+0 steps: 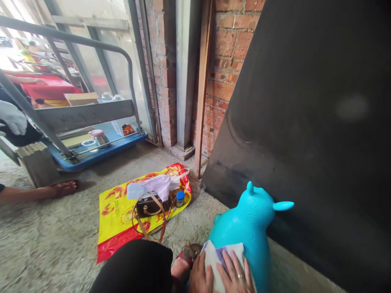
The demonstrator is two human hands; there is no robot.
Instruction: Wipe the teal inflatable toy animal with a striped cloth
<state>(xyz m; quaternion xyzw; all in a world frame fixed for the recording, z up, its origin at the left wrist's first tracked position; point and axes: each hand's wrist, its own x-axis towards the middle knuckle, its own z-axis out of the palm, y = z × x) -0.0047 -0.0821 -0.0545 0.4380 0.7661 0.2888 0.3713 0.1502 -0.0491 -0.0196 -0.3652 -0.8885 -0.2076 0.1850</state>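
A turquoise inflatable animal toy [244, 228], with a small horn-like knob and a pointed ear showing, stands at the lower right. On its back lies a white and purple cloth [210, 253]. My left hand [200, 274] rests on the cloth's left side, fingers stretched out. Beside it, my right hand [234, 272], a ring on one finger, presses flat on the cloth with fingers apart. The lower ends of both hands are cut off by the picture edge. My knee in black [134, 268] is to the left.
A yellow and red plastic bag [113, 219] lies on the concrete floor, bearing a black handbag [149, 206], a lilac cloth [160, 185] and a blue-lidded jar [180, 198]. A blue-decked trolley [91, 160] stands behind, near a person's foot [65, 187]. A dark panel [305, 122] leans right.
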